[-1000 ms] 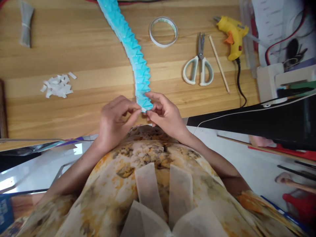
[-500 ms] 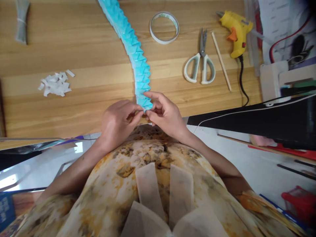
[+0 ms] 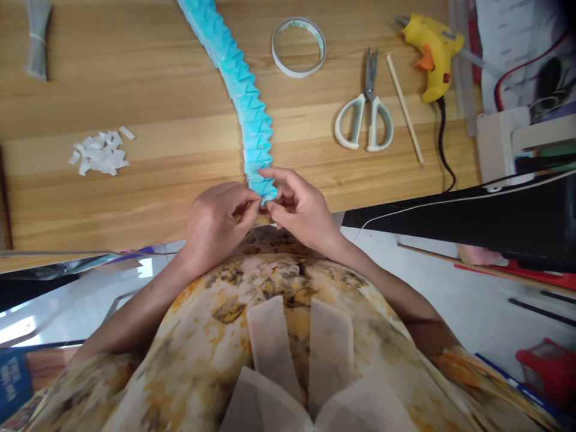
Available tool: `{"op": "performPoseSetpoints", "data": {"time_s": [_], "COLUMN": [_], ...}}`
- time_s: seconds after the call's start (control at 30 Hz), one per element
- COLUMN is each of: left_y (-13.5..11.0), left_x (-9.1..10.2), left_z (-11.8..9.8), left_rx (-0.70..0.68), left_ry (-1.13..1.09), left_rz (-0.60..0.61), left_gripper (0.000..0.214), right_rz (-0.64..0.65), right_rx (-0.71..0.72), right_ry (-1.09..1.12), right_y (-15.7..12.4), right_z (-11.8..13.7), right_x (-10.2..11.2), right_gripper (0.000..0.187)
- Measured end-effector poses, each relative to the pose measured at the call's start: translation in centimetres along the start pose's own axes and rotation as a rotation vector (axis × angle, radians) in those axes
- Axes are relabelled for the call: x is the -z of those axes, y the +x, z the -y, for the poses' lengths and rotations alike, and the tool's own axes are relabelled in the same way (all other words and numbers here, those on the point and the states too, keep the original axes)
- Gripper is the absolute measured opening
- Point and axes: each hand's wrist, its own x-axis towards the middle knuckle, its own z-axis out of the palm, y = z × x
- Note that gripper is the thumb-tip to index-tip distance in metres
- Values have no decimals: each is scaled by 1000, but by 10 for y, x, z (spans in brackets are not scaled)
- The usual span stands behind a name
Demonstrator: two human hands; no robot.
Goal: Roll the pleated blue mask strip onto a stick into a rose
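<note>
The light-blue folded-paper strip (image 3: 254,114) goes from the top edge to the centre of the frame. The left hand (image 3: 218,219) pinches its lower tip narrowly; the right hand (image 3: 306,210) grips its right side, probably for steadiness.

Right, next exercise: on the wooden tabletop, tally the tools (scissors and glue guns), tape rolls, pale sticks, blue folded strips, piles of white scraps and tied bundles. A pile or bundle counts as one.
Tools: 2 (scissors, glue gun)
Tape roll: 1
Pale stick: 1
Blue folded strip: 1
Pile of white scraps: 1
Tied bundle: 1
Total: 7
</note>
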Motion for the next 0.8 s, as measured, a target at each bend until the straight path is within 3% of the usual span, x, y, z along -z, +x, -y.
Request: {"op": "performPoseSetpoints", "data": {"time_s": [0.27,0.43,0.5,0.6,0.67,0.8], "left_y": [-1,-7,-10,-13,-12,-4], "left_x": [3,12,16,21,22,17], "left_z": [1,-3,-4,-6,-9,-16], "left_rx": [-28,219,358,547,640,754], "left_ry": [-36,-200,-382,-692,-844,-1036], "left_rz": [-21,-114,-41,232,349,381], "left_gripper": [19,22,28,36,37,28], "right_rz": [15,17,17,30,46,70], "right_rx": [-30,-76,-80,-66,-59,-67], "right_ry": [32,176,220,231,218,203], "right_y": [0,0,0,0,0,0], "right_z": [-1,-2,-2,-1,-1,-1], "right_x": [0,1,3,6,8,8], "right_gripper": [46,46,46,46,47,49]}}
